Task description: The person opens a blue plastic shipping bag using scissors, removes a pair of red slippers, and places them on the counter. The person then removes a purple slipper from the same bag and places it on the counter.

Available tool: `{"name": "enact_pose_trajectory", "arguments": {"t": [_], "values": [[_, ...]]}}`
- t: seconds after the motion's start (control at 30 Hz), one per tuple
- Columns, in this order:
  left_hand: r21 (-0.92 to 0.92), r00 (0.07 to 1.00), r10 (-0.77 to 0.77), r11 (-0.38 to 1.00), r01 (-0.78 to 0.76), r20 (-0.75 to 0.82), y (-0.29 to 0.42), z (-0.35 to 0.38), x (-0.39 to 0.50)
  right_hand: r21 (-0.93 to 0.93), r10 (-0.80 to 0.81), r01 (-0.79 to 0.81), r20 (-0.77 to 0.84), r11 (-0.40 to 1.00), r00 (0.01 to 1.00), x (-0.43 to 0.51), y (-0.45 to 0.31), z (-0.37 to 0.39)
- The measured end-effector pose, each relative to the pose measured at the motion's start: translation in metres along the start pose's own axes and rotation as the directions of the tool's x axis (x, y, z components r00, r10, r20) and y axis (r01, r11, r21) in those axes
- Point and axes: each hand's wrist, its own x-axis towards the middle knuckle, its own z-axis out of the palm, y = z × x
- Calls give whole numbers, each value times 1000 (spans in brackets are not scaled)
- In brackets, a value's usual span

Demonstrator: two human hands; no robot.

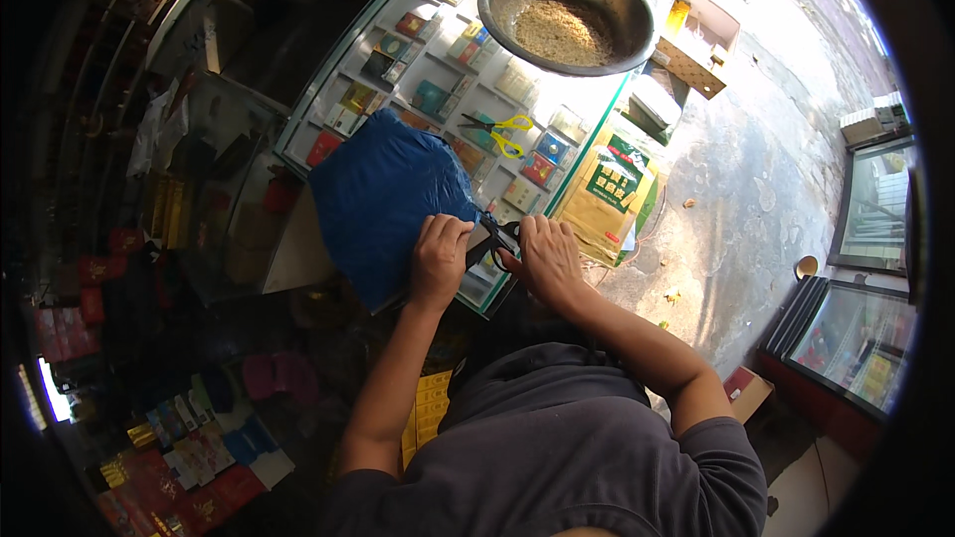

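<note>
A blue fabric piece point(388, 194), apparently an umbrella or cover with crinkled edges, lies over the near left corner of a glass display counter. My left hand point(442, 257) pinches its right edge between thumb and fingers. Black-handled scissors point(498, 241) are in my right hand point(548, 257), their tip touching the blue material beside my left fingers. Farther up the glass rest yellow-handled scissors point(507, 130), their blades spread. Beyond them stands a large metal basin point(567, 15) with a pale brown, crumbly material inside.
The glass counter point(552, 194) holds small boxes in compartments. Against its right side are a yellow-green printed bag point(612, 194) and an open cardboard box point(697, 37). Glass-fronted cabinets point(858, 343) stand at the far right; red packages point(153, 477) lie at lower left.
</note>
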Motion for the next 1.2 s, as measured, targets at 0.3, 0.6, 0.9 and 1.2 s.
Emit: {"name": "enact_pose_trajectory", "arguments": {"t": [0.3, 0.6, 0.9, 1.2], "values": [[-38, 997, -70, 997, 69, -37, -1, 4, -1, 126, 131, -149, 140, 981, 981, -3, -5, 0], [22, 998, -55, 998, 55, -3, -7, 11, -1, -9, 41, -40, 40, 999, 998, 12, -8, -1], [-67, 993, -110, 992, 108, -34, -10, 12, -3, 23, 94, -97, 120, 995, 988, 8, -7, 0], [-71, 997, -50, 996, 46, -59, -14, 16, -6, 15, 80, -80, 19, 997, 997, 13, -15, 9]]}}
